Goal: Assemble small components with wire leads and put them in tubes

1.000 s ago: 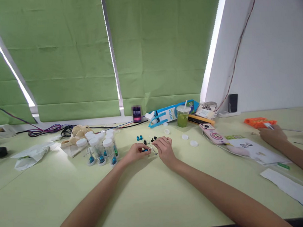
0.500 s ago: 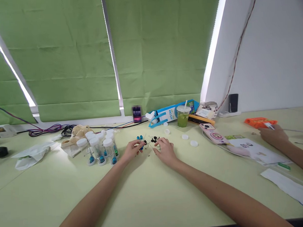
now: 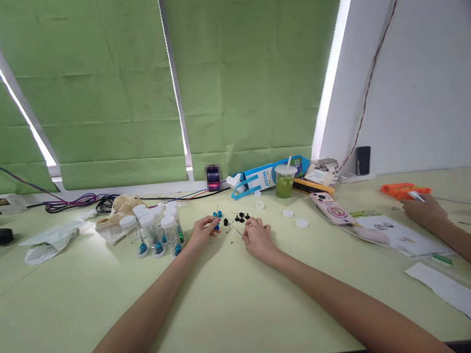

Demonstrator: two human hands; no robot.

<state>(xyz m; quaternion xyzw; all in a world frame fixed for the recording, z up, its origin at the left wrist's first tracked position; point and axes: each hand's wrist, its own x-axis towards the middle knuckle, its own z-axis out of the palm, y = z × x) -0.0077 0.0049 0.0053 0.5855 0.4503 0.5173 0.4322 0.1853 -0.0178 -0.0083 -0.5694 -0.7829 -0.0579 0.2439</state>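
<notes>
Left hand (image 3: 204, 232) and right hand (image 3: 258, 238) are working low over the pale worktop (image 3: 240, 310), near each other but apart, each with its fingertips closed on something small. On the worktop a lidded cup of green drink (image 3: 284, 185) is standing well beyond the right hand. To the left of the left hand, a cluster of at least 6 clear vials (image 3: 169, 233) is standing upright under white caps, several of them showing blue pieces near the bottom. Out to the right, 2 flat white lids (image 3: 294, 218) are lying loose.

Between and just beyond the hands, the small parts are lying. The left hand is pinching a blue part (image 3: 216, 226) between thumb and finger, and a thin pin is apparently rising from it. Just behind it, 2 more blue parts are sitting side by side, and several black parts (image 3: 242, 217) are lying to their right. The right hand is grasping the end of a slim metal piece (image 3: 236, 230), whose exact form is staying too small to tell.

The step in hand is looking like close handling of the blue part. The next move is probably calling for steady fingertips and clearance from the loose black parts.
</notes>
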